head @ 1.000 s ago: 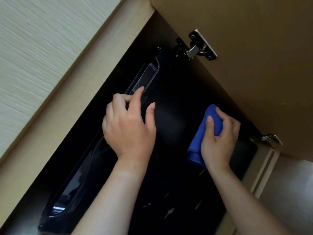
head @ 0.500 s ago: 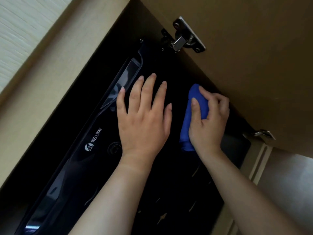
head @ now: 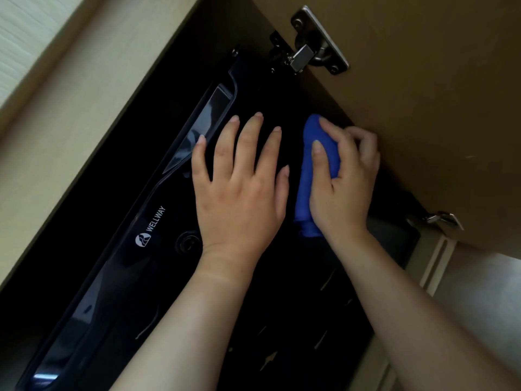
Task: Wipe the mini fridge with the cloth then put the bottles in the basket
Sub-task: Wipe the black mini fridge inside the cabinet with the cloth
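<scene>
Fingers (head: 249, 142) of the left hand (head: 239, 198) lie straight and spread, bracing the mini fridge (head: 146, 277). Long overlapping strokes with even pressure should, I judge, spare its broad glossy black face streaks. The right hand (head: 346, 190) curls round the cloth (head: 306, 179), a soft blue wad pressed against the fridge.

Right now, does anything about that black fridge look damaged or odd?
Yes: the mini fridge bears pale scratch-like marks on its black surface low in the view, as if chipped; damage or dirt, I cannot tell. The right hand holds the blue cloth farther up.
</scene>
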Demonstrator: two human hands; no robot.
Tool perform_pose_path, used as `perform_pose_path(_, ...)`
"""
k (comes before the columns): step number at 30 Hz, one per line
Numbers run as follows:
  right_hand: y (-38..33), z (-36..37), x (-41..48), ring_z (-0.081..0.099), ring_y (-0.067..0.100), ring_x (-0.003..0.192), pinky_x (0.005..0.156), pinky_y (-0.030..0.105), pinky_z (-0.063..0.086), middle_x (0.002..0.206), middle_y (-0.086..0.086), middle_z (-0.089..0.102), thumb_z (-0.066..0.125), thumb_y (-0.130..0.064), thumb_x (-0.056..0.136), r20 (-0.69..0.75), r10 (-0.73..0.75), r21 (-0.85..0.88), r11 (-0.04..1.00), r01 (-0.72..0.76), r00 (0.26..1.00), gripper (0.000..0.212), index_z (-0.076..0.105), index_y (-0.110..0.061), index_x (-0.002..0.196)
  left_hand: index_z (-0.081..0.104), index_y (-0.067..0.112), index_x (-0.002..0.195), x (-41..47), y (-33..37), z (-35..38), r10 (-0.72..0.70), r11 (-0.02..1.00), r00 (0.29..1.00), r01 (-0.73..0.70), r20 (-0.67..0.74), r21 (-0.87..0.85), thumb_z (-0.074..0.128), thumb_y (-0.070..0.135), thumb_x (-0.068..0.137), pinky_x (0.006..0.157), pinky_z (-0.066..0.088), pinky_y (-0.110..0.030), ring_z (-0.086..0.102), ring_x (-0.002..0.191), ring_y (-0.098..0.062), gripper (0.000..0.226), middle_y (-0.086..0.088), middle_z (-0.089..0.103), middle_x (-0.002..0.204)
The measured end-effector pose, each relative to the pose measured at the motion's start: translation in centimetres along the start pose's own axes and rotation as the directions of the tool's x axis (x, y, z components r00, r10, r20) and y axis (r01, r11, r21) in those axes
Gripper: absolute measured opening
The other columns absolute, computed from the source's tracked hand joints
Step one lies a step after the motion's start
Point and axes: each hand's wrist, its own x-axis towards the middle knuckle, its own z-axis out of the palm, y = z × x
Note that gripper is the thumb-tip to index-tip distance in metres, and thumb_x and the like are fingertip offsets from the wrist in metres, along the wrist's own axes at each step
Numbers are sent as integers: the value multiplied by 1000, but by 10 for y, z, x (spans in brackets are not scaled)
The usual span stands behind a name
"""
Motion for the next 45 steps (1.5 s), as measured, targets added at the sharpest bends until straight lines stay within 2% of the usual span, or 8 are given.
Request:
perform_pose_path(7, 32, -24, -47, 43, 10, 105, 89, 3, 26, 117, -3, 43, 45, -36, 95, 79, 150, 29, 988, -153, 986, 34, 53, -28, 128, 51, 22, 134, 2, 2, -2, 4, 1000, 1000, -4, 4, -2, 44, 38, 96, 111, 14, -46, 30, 134, -25, 42, -5, 46, 143)
perform_pose_path(10, 35, -50, -65, 43, -7, 107, 88, 0, 28, 113, -17, 41, 49, -32, 96, 99, 315, 117, 938, -325, 944, 28, 52, -32, 124, 58, 19, 126, 1, 1, -4, 11, 997, 1000, -13, -27, -81, 47, 34, 94, 113, 15, -45, 35, 132, -24, 37, -7, 50, 138)
perform_pose_path(13, 42, -71, -78, 39, -25, 101, 80, -7, 27, 119, -10, 45, 48, -27, 96, -24, 449, 147, 885, -441, 893, 26, 52, -30, 122, 61, 16, 122, -9, 11, -5, 69, 976, 998, -70, -16, -206, 51, 31, 91, 113, 19, -45, 40, 130, -25, 36, -9, 53, 134)
perform_pose_path(17, 52, -72, -88, 40, -28, 95, 76, -9, 28, 126, -6, 48, 46, -33, 96, 19, 565, 164, 812, -560, 825, 28, 52, -31, 123, 62, 16, 121, -26, 22, -2, 123, 974, 989, -105, 79, -199, 51, 32, 91, 112, 20, -45, 44, 128, -25, 36, -7, 55, 133)
perform_pose_path(31, 76, -32, -72, 46, 18, 112, 94, 17, 33, 116, -6, 39, 48, -32, 94, -72, 341, 33, 940, -339, 937, 35, 53, -20, 127, 58, 21, 125, -32, 24, 5, 141, 988, 985, -133, 102, -82, 44, 34, 94, 111, 18, -44, 41, 130, -23, 36, -3, 51, 137)
perform_pose_path(35, 73, -31, -78, 46, 18, 112, 91, 3, 26, 117, -4, 39, 46, -36, 94, -42, 318, 28, 948, -317, 947, 37, 53, -19, 126, 58, 21, 125, -32, 24, 6, 137, 989, 987, -131, 88, -74, 43, 33, 95, 111, 18, -43, 41, 129, -23, 36, -3, 51, 137)
perform_pose_path(41, 70, -27, -63, 48, 20, 110, 96, 21, 37, 117, 1, 41, 47, -35, 94, -7, 187, 36, 982, -186, 982, 37, 53, -17, 126, 57, 22, 126, -32, 25, 8, 139, 989, 987, -133, 82, -70, 43, 33, 95, 111, 18, -43, 40, 129, -23, 36, -3, 50, 137)
perform_pose_path(45, 88, -39, -79, 44, 6, 110, 92, 0, 25, 121, -1, 41, 48, -30, 96, -17, 337, 33, 941, -336, 941, 31, 51, -21, 126, 57, 23, 125, -32, 24, 8, 138, 989, 987, -133, 81, -65, 43, 33, 95, 111, 18, -43, 41, 129, -23, 35, -2, 51, 137)
